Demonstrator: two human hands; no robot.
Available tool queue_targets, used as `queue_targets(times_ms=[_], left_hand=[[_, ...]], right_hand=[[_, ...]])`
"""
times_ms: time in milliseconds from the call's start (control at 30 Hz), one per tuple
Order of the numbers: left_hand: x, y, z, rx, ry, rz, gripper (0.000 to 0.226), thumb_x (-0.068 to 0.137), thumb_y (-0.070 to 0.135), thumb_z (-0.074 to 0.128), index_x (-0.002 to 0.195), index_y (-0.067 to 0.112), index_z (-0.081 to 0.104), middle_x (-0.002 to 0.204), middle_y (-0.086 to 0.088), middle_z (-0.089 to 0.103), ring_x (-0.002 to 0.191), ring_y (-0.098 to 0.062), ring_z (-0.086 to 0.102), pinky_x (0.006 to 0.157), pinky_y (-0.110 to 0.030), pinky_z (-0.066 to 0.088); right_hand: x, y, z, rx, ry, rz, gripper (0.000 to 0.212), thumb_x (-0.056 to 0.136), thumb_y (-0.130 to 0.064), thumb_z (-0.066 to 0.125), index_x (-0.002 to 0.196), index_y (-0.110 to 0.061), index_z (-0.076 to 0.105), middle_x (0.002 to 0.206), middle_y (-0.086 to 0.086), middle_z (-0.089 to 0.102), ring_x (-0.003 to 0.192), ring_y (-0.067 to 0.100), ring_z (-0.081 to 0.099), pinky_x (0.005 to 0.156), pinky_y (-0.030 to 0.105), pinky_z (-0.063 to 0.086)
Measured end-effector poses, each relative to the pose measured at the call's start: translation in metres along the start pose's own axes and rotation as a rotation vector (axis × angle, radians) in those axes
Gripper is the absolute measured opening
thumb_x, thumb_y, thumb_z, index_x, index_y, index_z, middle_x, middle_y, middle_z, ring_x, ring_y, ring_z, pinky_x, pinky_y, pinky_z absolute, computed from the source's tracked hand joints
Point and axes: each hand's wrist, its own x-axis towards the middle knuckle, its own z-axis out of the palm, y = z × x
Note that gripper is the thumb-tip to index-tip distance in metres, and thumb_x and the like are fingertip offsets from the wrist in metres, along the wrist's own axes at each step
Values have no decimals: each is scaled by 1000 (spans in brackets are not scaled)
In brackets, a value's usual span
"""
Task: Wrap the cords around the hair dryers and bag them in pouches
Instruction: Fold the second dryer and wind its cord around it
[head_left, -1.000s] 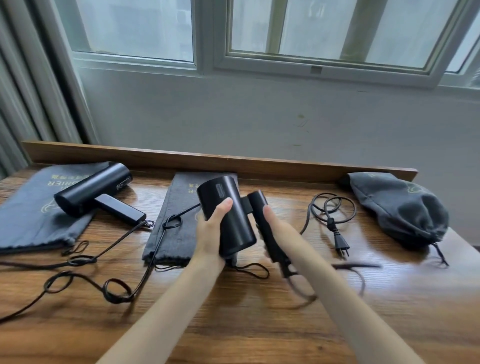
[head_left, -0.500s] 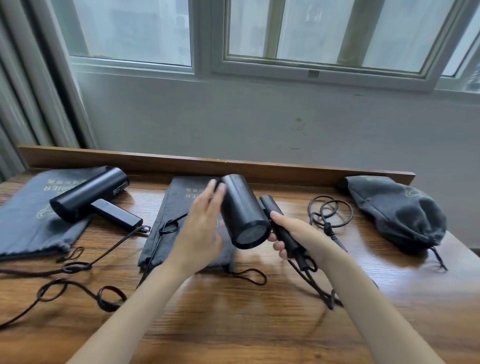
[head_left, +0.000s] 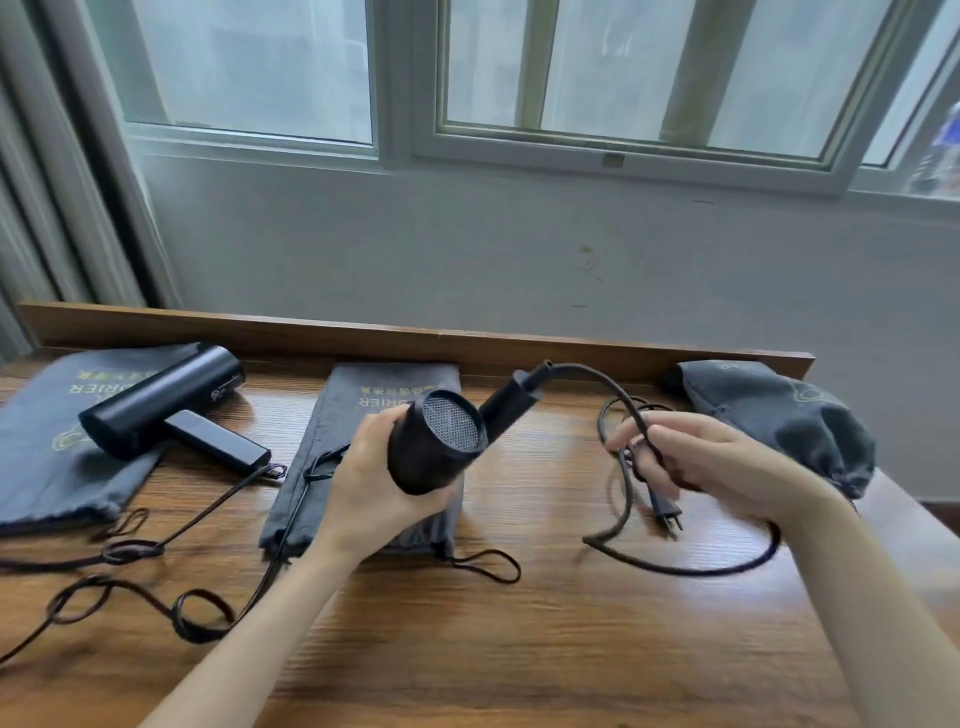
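Left grip (head_left: 374, 483) was clenched round the barrel of a black cylindrical plastic hair dryer (head_left: 436, 452), held up off the brown wooden surface (head_left: 519, 649), mesh end facing the camera, handle pointing up and right. Its black rubber cord (head_left: 618, 389) arced from the handle tip across to the right grip (head_left: 711, 462), which pinched the cord in curled fingers, apart from the dryer on its right. Slack looped down to the surface, and the black two-pin plug (head_left: 667, 512) sat just below the right grip. Flat dark grey fabric drawstring pouch (head_left: 384, 384) lay under the left grip. Far left, a second black hair dryer (head_left: 161, 400) rested on another flat grey pouch (head_left: 36, 457), its loose black cord (head_left: 208, 519) trailing in loops. Far right, a bulging grey pouch (head_left: 779, 415) lay behind the right grip.
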Motion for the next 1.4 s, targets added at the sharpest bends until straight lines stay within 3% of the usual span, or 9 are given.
queue_targets(times_ms=[167, 267, 400, 500, 700, 967, 1133, 1233, 1400], left_hand=[[-2, 14, 12, -308, 38, -277, 54, 51, 47, 78, 98, 40, 51, 98, 17, 62, 87, 9, 57, 67, -11, 43], [0, 26, 20, -570, 114, -420, 36, 72, 19, 78, 96, 31, 54, 94, 7, 65, 84, -5, 61, 64, -15, 48], [0, 38, 29, -847, 93, -590, 47, 65, 32, 74, 107, 16, 60, 101, -12, 68, 91, -26, 65, 74, -40, 55], [1, 45, 32, -1004, 85, -657, 56, 68, 38, 72, 115, 12, 58, 103, -15, 67, 90, -26, 66, 62, -32, 55], [8, 43, 22, -1251, 47, -587, 43, 79, 46, 53, 109, 17, 62, 97, -8, 70, 87, -19, 64, 80, -36, 48], [3, 39, 13, -1279, -173, -615, 72, 50, 47, 80, 109, 9, 64, 97, -15, 69, 77, -25, 68, 63, -35, 56], [-1, 25, 14, -1132, -433, -700, 79, 38, 44, 85, 103, 4, 63, 93, -17, 70, 77, -28, 67, 66, -36, 55], [-2, 24, 7, -1044, -665, -692, 84, 21, 44, 90, 93, 6, 69, 84, -13, 72, 71, -23, 69, 63, -30, 56], [7, 27, -9, -545, -921, -488, 64, 54, 42, 69, 109, 13, 56, 96, -3, 69, 84, -16, 66, 72, -26, 52]], right_hand=[[6, -5, 8, -384, 178, 64, 24, 98, -12, 39, 103, -14, 62, 64, -6, 53, 61, 8, 52, 58, 19, 46], [17, 7, 33, -196, 233, 2, 21, 100, -10, 35, 106, -11, 55, 59, -3, 50, 54, 9, 50, 48, 21, 44], [27, 26, 74, 35, 54, -87, 19, 98, -10, 38, 93, -11, 56, 52, -6, 51, 77, 17, 65, 76, 24, 48], [31, 33, 91, 75, -126, -83, 30, 98, -27, 34, 88, -10, 57, 57, -2, 49, 76, 20, 60, 82, 27, 44], [33, 49, 87, -76, -63, -51, 43, 102, -26, 22, 67, -21, 45, 61, -8, 39, 65, 12, 49, 96, 47, 41], [47, 62, 64, -315, 145, -41, 41, 77, -61, 45, 54, -27, 42, 51, -13, 32, 50, 6, 28, 52, 24, 23], [56, 54, 45, -464, 158, -1, 30, 65, -49, 61, 59, -21, 55, 55, -10, 48, 56, 3, 42, 57, 17, 34], [60, 54, 31, -540, 112, 84, 18, 81, -22, 68, 71, -12, 57, 66, 0, 56, 64, 4, 49, 65, 11, 41], [57, 47, -5, -578, 103, 117, 13, 83, -19, 68, 94, -12, 72, 88, -2, 69, 80, -1, 63, 78, 16, 48]])
